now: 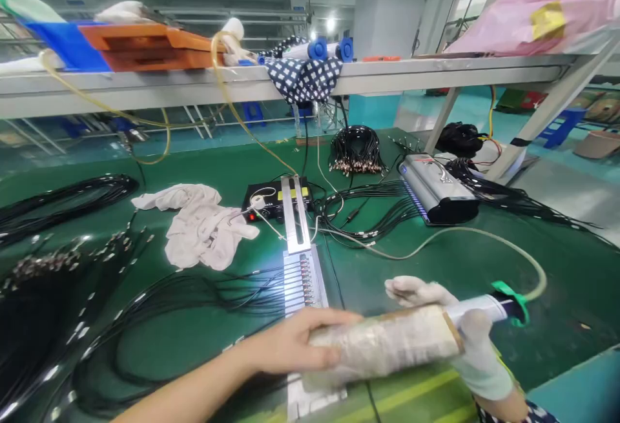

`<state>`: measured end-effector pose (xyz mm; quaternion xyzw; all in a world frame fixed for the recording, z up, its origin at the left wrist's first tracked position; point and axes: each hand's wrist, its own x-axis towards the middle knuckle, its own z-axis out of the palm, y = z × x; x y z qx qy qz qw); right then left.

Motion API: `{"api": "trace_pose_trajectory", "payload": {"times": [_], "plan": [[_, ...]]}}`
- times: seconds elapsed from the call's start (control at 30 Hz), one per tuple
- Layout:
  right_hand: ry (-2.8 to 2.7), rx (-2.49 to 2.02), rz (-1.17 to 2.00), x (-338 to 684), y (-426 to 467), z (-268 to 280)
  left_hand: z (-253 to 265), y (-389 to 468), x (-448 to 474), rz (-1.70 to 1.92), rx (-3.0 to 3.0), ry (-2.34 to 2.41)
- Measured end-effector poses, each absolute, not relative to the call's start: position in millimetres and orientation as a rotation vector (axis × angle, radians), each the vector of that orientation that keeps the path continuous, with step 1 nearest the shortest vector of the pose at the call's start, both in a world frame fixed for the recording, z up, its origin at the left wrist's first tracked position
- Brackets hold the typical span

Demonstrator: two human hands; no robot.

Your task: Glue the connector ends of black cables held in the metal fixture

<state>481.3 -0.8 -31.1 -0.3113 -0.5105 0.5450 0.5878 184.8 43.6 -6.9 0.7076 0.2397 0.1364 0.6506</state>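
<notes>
My bare left hand is closed around the left end of a thick, whitish wrapped roll, which is blurred. In a white glove, my right hand grips a white dispensing syringe at the roll's right end; some gloved fingers show behind the roll. A green adapter caps the syringe and joins a pale hose. Whether the syringe's front lies inside or behind the roll, I cannot tell. Beneath my left hand lies a lit metal fixture holding a row of black cable ends.
Bundles of black cables spread over the green mat at left. A crumpled white cloth, a black control box and a silver lamp unit stand further back. A shelf with an orange bin crosses above.
</notes>
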Motion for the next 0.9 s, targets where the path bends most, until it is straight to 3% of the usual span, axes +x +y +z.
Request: {"api": "trace_pose_trajectory", "payload": {"times": [0.1, 0.2, 0.4, 0.7, 0.9], "plan": [[-0.959, -0.861, 1.105, 521.6, 12.0, -31.7, -16.2, 54.4, 191.2, 0.2, 1.195, 0.606], [-0.661, -0.922, 0.886, 565.9, 26.9, -25.2, -17.9, 81.0, 207.0, 0.318, 1.027, 0.715], [-0.528, -0.9, 1.06, 554.1, 41.4, -27.3, -14.6, 166.5, 259.6, 0.803, 1.312, 1.051], [-0.951, -0.881, 1.249, 530.4, 32.9, -52.3, -66.2, 160.4, 130.8, 0.905, 1.691, 1.643], [-1.308, -0.835, 1.36, 452.5, 81.7, -38.4, -103.2, 163.9, 118.0, 0.828, 1.799, 1.691]]}}
